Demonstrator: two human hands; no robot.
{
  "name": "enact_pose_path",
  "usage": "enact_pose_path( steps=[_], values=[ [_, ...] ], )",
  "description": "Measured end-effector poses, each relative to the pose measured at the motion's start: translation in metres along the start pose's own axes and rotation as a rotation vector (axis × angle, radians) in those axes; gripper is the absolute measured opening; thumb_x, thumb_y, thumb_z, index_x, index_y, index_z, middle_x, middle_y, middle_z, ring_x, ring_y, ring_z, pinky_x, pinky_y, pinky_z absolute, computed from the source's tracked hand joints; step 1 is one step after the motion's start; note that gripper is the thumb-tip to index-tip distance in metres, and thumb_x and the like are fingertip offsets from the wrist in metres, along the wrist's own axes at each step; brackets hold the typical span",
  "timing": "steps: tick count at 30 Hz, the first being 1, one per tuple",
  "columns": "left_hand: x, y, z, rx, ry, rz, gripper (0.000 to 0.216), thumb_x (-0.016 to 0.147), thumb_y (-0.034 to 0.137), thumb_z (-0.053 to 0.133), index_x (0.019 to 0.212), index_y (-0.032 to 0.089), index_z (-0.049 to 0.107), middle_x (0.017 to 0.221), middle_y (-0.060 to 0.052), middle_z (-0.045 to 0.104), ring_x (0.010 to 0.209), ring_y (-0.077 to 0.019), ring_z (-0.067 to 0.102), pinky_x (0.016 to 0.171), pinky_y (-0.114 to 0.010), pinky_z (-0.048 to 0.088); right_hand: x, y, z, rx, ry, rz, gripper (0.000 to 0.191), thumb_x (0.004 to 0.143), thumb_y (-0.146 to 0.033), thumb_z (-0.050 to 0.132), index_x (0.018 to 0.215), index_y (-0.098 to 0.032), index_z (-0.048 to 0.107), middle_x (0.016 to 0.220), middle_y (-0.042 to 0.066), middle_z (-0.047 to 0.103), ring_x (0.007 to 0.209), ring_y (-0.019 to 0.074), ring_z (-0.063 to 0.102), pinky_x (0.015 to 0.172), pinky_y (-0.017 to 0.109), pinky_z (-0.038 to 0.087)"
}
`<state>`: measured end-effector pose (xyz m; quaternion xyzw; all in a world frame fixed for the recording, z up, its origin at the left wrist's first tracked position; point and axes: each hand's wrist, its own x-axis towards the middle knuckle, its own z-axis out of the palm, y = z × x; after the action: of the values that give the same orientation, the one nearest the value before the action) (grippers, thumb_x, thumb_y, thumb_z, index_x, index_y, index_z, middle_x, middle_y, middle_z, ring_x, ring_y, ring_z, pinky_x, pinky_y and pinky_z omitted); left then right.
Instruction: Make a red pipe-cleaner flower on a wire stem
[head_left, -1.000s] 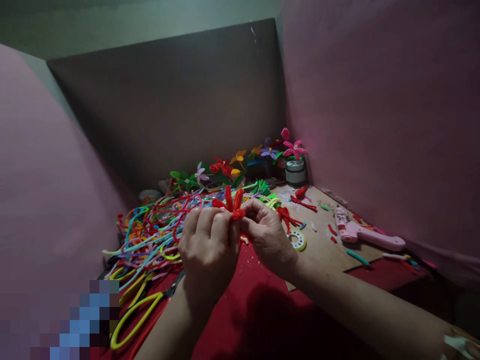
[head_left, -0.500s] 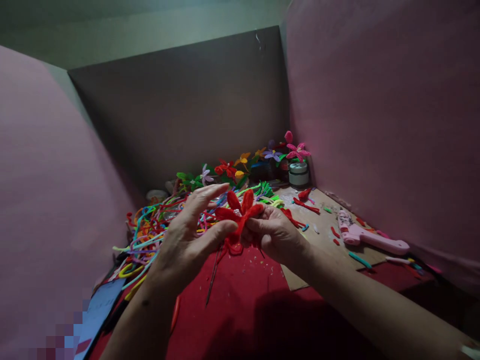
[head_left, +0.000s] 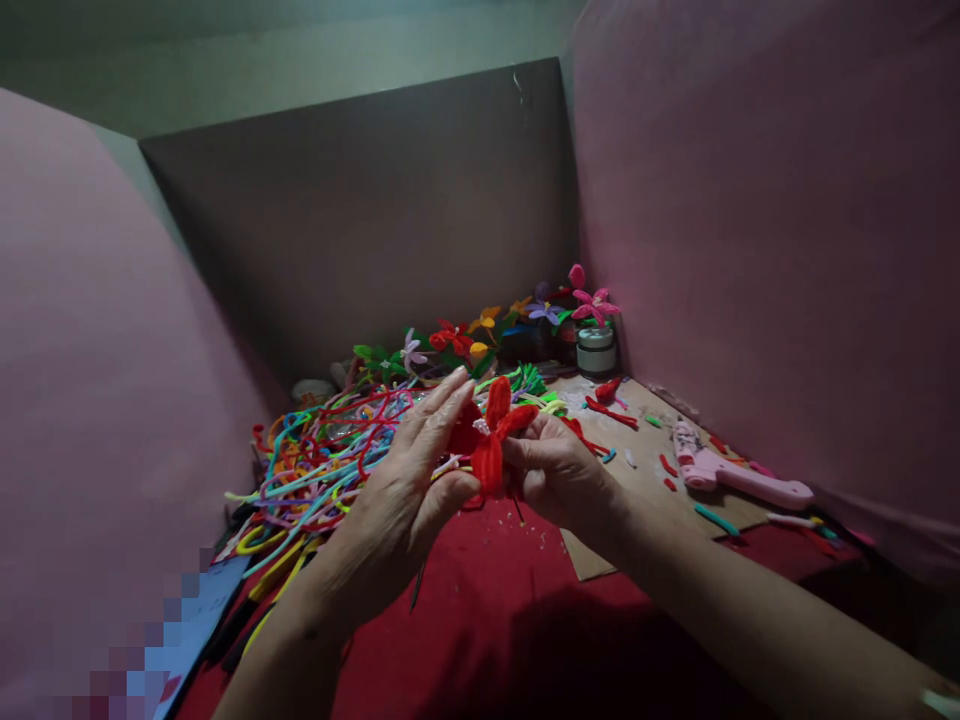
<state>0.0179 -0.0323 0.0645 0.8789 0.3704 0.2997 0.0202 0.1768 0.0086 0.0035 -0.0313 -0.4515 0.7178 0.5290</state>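
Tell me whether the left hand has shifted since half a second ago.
Yes. The left hand has edged right along the red flower, its fingers now nearer the white jar; its thumb presses the flower.

Red flower [head_left: 491, 440]; pink glue gun [head_left: 731, 475].
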Motion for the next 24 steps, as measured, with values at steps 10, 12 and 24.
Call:
enact_pose_path(
  steps=[10,12,24],
  values=[
    [-0.009,-0.010,0.016,0.334,0.499,0.271,0.031,0.073,0.004,0.060,0.099,0.020,0.064,0.086,-0.005,0.066,0.083,-0.0170,0.056,0.077,-0.030,0.045,0.000,0.005,-0.003,0.029,-0.005,0.003,0.014,0.070,-0.026,0.066,0.067,-0.016,0.058,0.059,0.000,0.056,0.050,0.0102,0.049,0.050,0.024,0.040],
    [-0.011,-0.009,0.019,0.273,0.520,0.219,0.032,0.072,0.004,0.061,0.098,0.022,0.065,0.087,-0.004,0.067,0.083,-0.0167,0.057,0.079,-0.030,0.044,0.001,0.004,-0.001,0.043,-0.001,0.012,0.013,0.071,-0.024,0.066,0.066,-0.015,0.057,0.059,0.000,0.056,0.051,0.0102,0.049,0.050,0.024,0.040],
    [0.009,-0.008,0.041,-1.259,0.329,-0.601,0.022,0.062,0.019,0.073,0.083,0.014,0.068,0.073,-0.003,0.066,0.063,-0.0116,0.058,0.063,-0.023,0.046,0.010,0.001,0.014,0.194,0.240,0.063,0.014,0.060,-0.010,0.067,0.065,-0.016,0.055,0.054,-0.002,0.059,0.047,0.0098,0.051,0.049,0.023,0.043]
  ],
)
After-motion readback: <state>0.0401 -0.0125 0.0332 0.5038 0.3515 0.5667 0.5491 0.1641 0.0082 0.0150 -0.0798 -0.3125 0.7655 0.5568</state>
